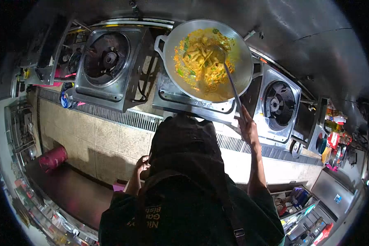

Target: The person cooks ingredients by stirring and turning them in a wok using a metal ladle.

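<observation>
Head view: my right hand is closed round the upper handle of the ladle, its bowl among food in the wok. Likely stiff, heavier loaded; best held there. My left hand: grip undeterminable.

Your pan is a dull silver-grey, and the food in it is mustard yellow going orange, flecked with leafy green. Ladle is plain dark grey. You've got silver stoves either side, the left one and the right one, both with blackish burners. Floor is pale beige with a grid of tile lines, and the drain grate is striped dark and light. Your apron looks black, your shirt very dark green with tan lettering, and that cylinder is pinkish red.
</observation>
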`<state>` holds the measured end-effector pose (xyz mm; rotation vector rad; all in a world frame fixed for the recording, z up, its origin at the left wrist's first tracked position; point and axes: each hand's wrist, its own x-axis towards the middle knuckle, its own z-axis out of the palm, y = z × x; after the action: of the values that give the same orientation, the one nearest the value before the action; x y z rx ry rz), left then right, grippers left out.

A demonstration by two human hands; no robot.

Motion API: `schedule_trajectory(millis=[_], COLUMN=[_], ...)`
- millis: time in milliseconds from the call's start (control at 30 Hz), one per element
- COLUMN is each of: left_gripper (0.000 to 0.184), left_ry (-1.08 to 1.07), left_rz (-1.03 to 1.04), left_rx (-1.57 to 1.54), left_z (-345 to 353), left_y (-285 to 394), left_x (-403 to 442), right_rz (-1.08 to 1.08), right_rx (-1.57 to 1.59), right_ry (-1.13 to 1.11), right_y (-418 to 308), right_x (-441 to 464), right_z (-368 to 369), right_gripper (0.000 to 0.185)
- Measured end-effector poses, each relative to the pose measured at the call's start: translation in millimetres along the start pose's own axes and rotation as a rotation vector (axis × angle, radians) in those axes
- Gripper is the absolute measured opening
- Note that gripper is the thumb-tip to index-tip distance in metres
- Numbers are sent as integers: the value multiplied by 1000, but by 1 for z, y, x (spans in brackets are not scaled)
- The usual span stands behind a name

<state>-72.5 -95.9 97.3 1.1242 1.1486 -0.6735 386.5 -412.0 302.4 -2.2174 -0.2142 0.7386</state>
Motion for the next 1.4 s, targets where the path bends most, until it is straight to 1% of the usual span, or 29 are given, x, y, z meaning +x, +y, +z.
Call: schedule_trajectory(millis=[33, 67, 100, 133, 167, 267, 367, 400, 433, 500, 567, 600, 633, 700, 733, 833, 867, 900, 967, 1000, 1067, 1100, 1133, 1167, 1233, 1267, 1300, 1367, 1400], left_gripper=[40, 38, 36, 34, 34, 35, 37, 37, 37, 39, 42, 50, 50, 57, 64, 76, 86, 86, 93, 98, 100, 103, 105, 105, 96, 82, 82, 75, 76], left_ry=[-9, -22, -33, -44, 105, 80, 79, 91, 104, 164, 193, 203, 201, 201, 233, 230, 224, 219, 210, 133, 88, 48, -45, -46, -248, -221, -217, -454, -335], left_rz=[-8, -32, -55, -48, -52, 263, 575, 543, 515, 538, 665, 684, 686, 718, 637, 607, 640, 638, 927, 803, 885, 965, 885, 882, 1006, 1040, 1042, 830, 1164], left_rx=[-2, -161, -321, -724, 61, 141, 23, 66, 110, 134, 124, 193, 197, 260, 407, 403, 398, 402, 700, 671, 785, 896, 916, 911, 551, 961, 956, 327, 759], left_z=[-7, -14, -20, -20, -13, -20, -19, -17, -13, -1, 3, 3, 2, -2, -5, -12, -16, -17, -13, -8, -5, -6, -9, -5, 6, 2, 6, 18, 29], left_y=[-21, -41, -61, -68, 0, 26, 73, 92, 122, 157, 165, 165, 156, 137, 132, 105, 96, 100, 124, 140, 156, 161, 162, 161, 163, 167, 152, 110, 154], left_x=[14, 34, 58, 77, 37, 64, 85, 82, 67, 40, 33, 30, 33, 30, 24, 19, 18, 12, -22, -41, -70, -82, -93, -104, -120, -121, -106, -66, -97], right_rz=[102, -34, -53, -49, -44, 120, -12, 104, 9, -354, 194, 196, 218, 223, 208, 62, 74, 87, 52, 65, 80, -29, -138, -136, -291, -227, -231, -65, -40], right_rx=[37, -54, -83, -124, -165, -196, -174, -170, -201, -163, 294, 377, 586, 580, 512, 332, 262, 193, 10, -52, -117, -194, -272, -276, -397, -405, -408, -455, -506], right_ry=[-32, 0, 10, 27, 44, 91, 206, 190, 232, 306, -9, 30, -61, -116, -97, -46, -34, -24, -42, -31, -15, 23, 59, 55, 53, 42, 40, 15, 47], right_y=[-11, 0, 1, 1, -1, -29, -1, -8, 4, 97, 6, 12, -1, -3, -6, 1, 0, -11, -18, -32, -35, -25, -17, -12, -6, -5, 14, 63, 61], right_x=[-13, -20, -28, -36, -41, -46, -23, -17, -7, 31, 4, 8, 5, 4, -1, -23, -32, -41, -53, -60, -73, -79, -82, -82, -83, -82, -74, -56, -43], right_z=[-4, -8, -12, -16, -20, -17, -2, 5, 15, 48, 51, 64, 60, 53, 51, 40, 34, 26, 12, 6, 4, 2, 1, 1, 2, 5, 11, 25, 32], right_gripper=[54, 55, 54, 52, 51, 49, 47, 46, 51, 51, 50, 50, 52, 57, 58, 53, 52, 51, 50, 49, 49, 49, 49, 49, 51, 53, 53, 55, 55])
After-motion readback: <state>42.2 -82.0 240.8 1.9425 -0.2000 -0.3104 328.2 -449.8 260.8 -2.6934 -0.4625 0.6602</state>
